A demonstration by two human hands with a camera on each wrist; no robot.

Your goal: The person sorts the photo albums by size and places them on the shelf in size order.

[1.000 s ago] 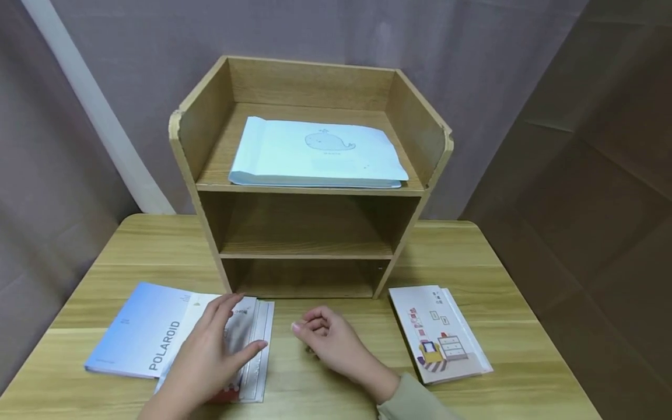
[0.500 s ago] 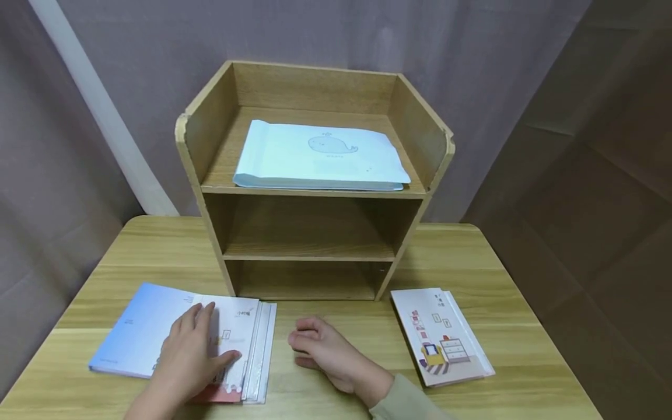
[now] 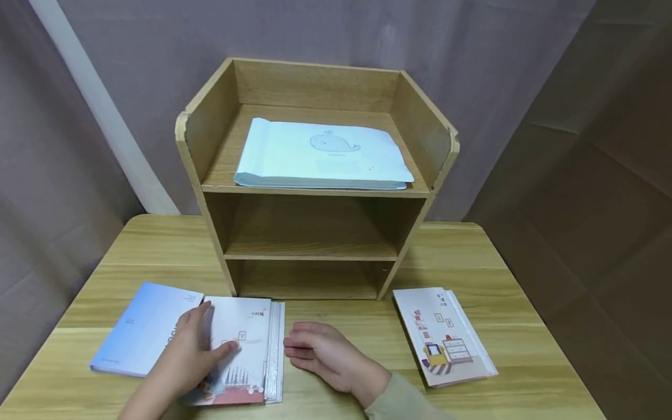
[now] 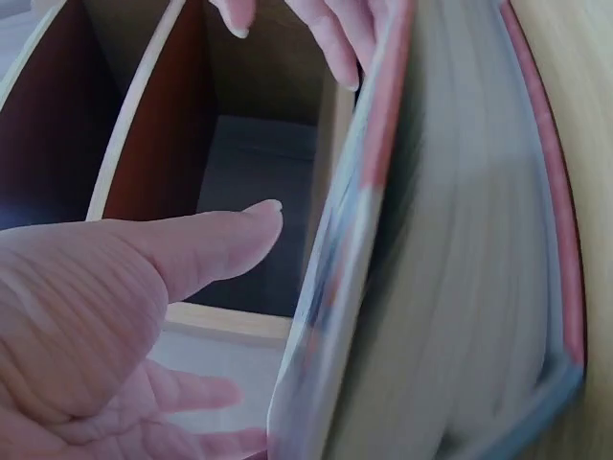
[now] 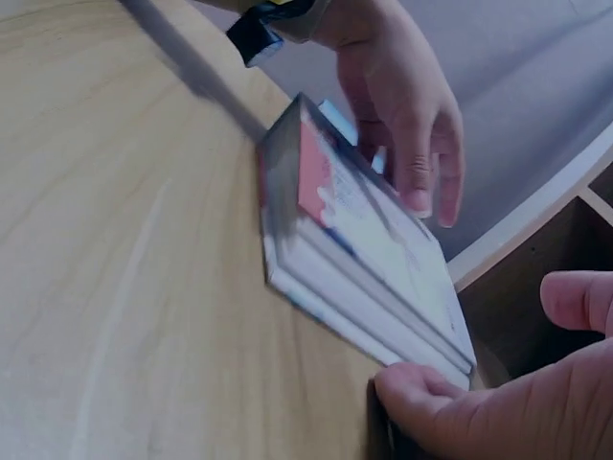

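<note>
"On the table, in front of the shelf, what have we got?"

"The book, cover up, next to the blue book. We'd judge it fairly heavy: the left wrist view shows a thick block of pages."

"Stiff?"

"The covers look so, and probably smooth enough to slide under dry fingers. The top one stands a little off the pages, so we shouldn't lift by it alone. Better to take both covers together, low on the side edges. Hardly fragile, though a corner could dent."

"And how does it lie to our grip?"

"Between our hands. Our left hand is at its left edge, thumb out over the cover, well apart from the fingers. Our right hand has its fingertips at or just beside the right edge, thumb raised away."

"So neither is clamped?"

"Neither. Whether our left thumb touches the cover, we cannot tell."
</note>
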